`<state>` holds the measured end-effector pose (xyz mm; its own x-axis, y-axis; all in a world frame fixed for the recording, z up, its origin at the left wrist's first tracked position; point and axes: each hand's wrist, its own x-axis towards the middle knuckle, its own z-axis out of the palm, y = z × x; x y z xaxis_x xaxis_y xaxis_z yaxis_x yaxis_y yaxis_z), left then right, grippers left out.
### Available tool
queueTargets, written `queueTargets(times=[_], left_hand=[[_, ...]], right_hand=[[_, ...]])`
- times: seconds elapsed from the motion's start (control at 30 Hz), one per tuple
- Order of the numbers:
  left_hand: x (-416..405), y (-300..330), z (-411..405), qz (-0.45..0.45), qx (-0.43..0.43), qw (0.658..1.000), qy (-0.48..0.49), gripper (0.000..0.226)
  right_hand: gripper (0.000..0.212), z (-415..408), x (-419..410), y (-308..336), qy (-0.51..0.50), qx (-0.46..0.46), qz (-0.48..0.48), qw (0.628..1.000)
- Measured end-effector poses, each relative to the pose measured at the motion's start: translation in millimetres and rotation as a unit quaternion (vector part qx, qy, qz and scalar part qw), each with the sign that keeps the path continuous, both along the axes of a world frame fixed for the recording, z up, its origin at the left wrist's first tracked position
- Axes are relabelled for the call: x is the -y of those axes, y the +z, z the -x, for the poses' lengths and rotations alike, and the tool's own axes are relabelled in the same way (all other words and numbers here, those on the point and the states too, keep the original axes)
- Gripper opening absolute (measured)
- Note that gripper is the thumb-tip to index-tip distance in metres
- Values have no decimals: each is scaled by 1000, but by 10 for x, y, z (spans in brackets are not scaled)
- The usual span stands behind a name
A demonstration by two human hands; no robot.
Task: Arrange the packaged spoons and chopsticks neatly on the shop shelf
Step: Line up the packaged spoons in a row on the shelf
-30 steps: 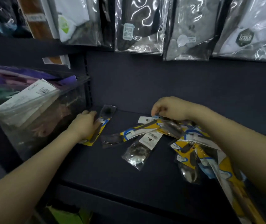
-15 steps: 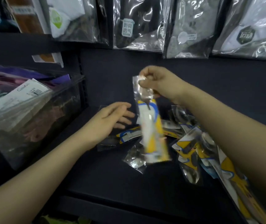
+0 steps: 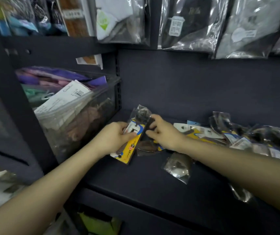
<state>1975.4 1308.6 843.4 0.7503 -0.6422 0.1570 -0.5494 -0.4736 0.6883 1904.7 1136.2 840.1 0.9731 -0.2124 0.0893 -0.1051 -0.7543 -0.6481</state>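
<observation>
Together, both hands reach forward over the dark shelf: the left hand grips a yellow-and-blue spoon packet by its left edge, the right hand pinches its right side. Between them the packet lies slanted, clear top farthest. Loose packets lie heaped right of the right hand; a clear bin stands left of the left hand.
</observation>
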Motion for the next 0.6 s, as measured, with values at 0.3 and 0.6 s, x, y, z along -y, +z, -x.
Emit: queueTargets(times=[0.3,0.6], left_hand=[[223,-18,-69,-46,104,992,-56,28],[1,-173,-118,-186,180,959,-119,44]], right_hand=[[28,-98,348,173,-112,-61,27,991],[46,-485,294,110,-166,-64,72,982]])
